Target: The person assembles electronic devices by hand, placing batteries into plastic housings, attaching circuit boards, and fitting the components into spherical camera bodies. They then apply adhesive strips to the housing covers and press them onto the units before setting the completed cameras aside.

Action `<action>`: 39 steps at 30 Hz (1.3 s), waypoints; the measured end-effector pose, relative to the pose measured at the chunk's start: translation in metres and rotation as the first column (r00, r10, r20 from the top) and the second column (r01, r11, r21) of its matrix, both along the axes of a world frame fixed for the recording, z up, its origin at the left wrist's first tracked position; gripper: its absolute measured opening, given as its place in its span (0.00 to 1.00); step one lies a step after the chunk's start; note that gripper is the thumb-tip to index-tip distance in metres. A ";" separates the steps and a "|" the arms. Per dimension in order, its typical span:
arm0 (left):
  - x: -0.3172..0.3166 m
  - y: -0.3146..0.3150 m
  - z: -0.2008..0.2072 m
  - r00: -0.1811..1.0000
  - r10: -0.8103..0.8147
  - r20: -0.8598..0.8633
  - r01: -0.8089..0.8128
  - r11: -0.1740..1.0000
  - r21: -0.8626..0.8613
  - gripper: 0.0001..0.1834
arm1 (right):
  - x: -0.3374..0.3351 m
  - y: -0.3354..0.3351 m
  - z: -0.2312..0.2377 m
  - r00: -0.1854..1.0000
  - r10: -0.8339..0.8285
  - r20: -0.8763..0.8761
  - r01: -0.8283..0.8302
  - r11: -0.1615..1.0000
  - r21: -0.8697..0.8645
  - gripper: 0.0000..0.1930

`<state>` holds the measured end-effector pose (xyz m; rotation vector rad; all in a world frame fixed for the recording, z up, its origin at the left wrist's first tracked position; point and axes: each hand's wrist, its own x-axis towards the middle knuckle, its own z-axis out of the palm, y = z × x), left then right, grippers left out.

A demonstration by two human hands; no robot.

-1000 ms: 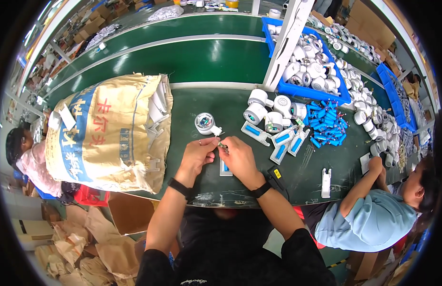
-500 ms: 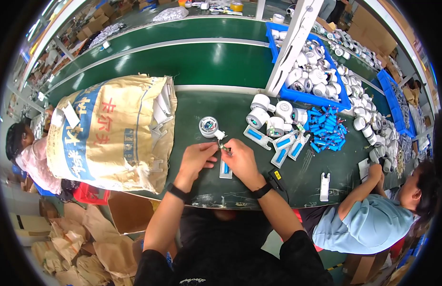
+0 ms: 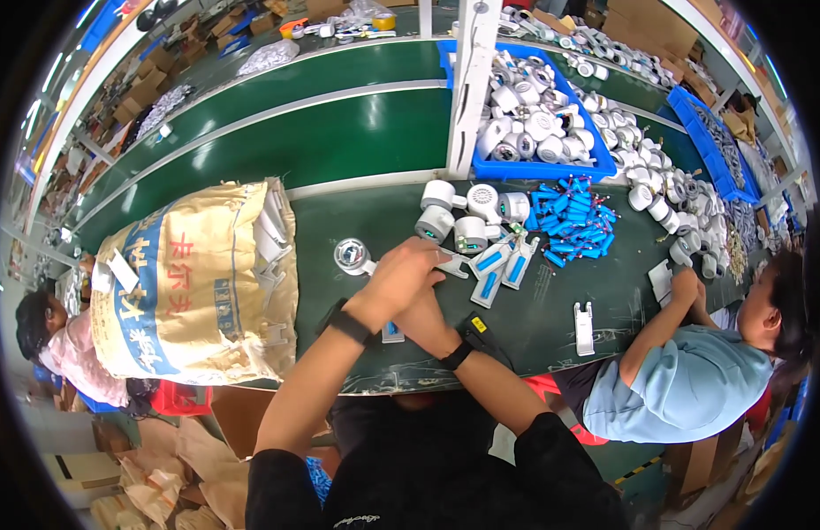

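My left hand (image 3: 399, 276) crosses over my right hand (image 3: 422, 320). It reaches onto a white handle shell (image 3: 454, 264), covering part of it; whether its fingers grip the shell is hidden. The left hand hides my right hand's fingers, so what they hold is not visible. To the left of both hands, a round white device (image 3: 350, 255) lies open side up, with circuitry showing and its stub pointing at my hands. Below my wrists, another handle shell with a blue battery (image 3: 391, 331) is partly covered.
Beyond my hands are white fan-like units (image 3: 438, 194), battery-filled shells (image 3: 489, 281) and blue batteries (image 3: 569, 221). A blue bin (image 3: 551, 170) stands behind, a bulging sack (image 3: 198, 283) left. A black adapter (image 3: 477, 325) and white shell (image 3: 584, 329) lie near a co-worker (image 3: 684, 375).
The view has shifted. My left hand has moved right, across my right hand, to the handle shell. Earlier both hands were fingering a small part beside the round device.
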<state>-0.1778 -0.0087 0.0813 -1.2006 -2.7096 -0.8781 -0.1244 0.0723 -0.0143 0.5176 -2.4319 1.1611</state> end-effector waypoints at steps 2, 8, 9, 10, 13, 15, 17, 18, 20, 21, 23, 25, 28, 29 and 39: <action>-0.005 0.015 -0.001 1.000 -0.011 0.017 0.012 0.997 -0.080 0.15 | 0.008 -0.001 0.007 0.997 0.013 0.076 -0.005 0.994 -0.113 0.18; -0.025 0.009 0.015 0.976 0.203 -0.080 -0.210 0.974 -0.082 0.15 | 0.010 0.004 0.011 0.993 0.004 0.115 0.019 0.981 -0.193 0.08; -0.035 0.002 0.021 0.966 0.214 -0.144 -0.218 0.976 -0.012 0.15 | 0.012 0.004 0.017 0.991 -0.011 0.134 0.037 0.980 -0.195 0.07; -0.048 -0.006 0.027 0.981 0.166 -0.099 -0.168 0.986 -0.009 0.18 | 0.013 0.004 0.023 0.987 -0.014 0.158 0.048 0.976 -0.214 0.09; -0.073 -0.011 0.031 0.996 -0.065 -0.063 0.064 0.998 -0.018 0.27 | 0.012 0.004 0.025 0.985 -0.035 0.170 0.068 0.979 -0.190 0.08; -0.071 0.006 0.034 0.997 -0.071 0.008 0.071 0.997 -0.014 0.28 | 0.011 0.005 0.023 0.985 -0.032 0.171 0.067 0.977 -0.202 0.08; -0.071 0.014 0.033 0.994 -0.075 0.077 0.076 0.997 -0.010 0.29 | 0.011 0.004 0.022 0.985 -0.026 0.170 0.063 0.975 -0.214 0.09; -0.074 0.015 0.029 0.990 -0.135 0.041 0.135 0.991 -0.011 0.30 | 0.010 0.003 0.022 0.987 -0.026 0.161 0.062 0.972 -0.225 0.09; -0.073 0.021 0.025 0.978 -0.207 -0.028 0.207 0.978 -0.006 0.30 | 0.010 0.002 0.021 0.988 -0.031 0.152 0.066 0.970 -0.234 0.09; -0.072 0.025 0.026 0.977 -0.212 -0.027 0.212 0.977 -0.005 0.30 | 0.010 0.003 0.022 0.987 -0.030 0.155 0.065 0.971 -0.231 0.09; -0.067 0.032 0.032 0.945 -0.304 -0.119 0.304 0.953 -0.023 0.25 | 0.010 0.003 0.021 0.987 -0.031 0.160 0.067 0.971 -0.228 0.09; -0.064 0.041 0.041 0.898 -0.390 -0.204 0.372 0.920 -0.122 0.22 | 0.010 0.004 0.020 0.984 -0.022 0.174 0.065 0.967 -0.248 0.09; -0.067 0.050 0.038 0.816 -0.508 -0.275 0.430 0.853 -0.296 0.18 | 0.010 0.004 0.016 0.983 -0.035 0.180 0.074 0.974 -0.215 0.09; -0.069 0.053 0.038 0.797 -0.541 -0.269 0.437 0.824 -0.361 0.17 | 0.009 0.005 0.016 0.983 -0.035 0.181 0.075 0.973 -0.217 0.09; -0.101 0.047 0.040 0.871 -0.490 0.030 0.488 0.857 -0.164 0.11 | 0.005 0.003 0.013 0.986 -0.024 0.166 0.058 0.977 -0.207 0.08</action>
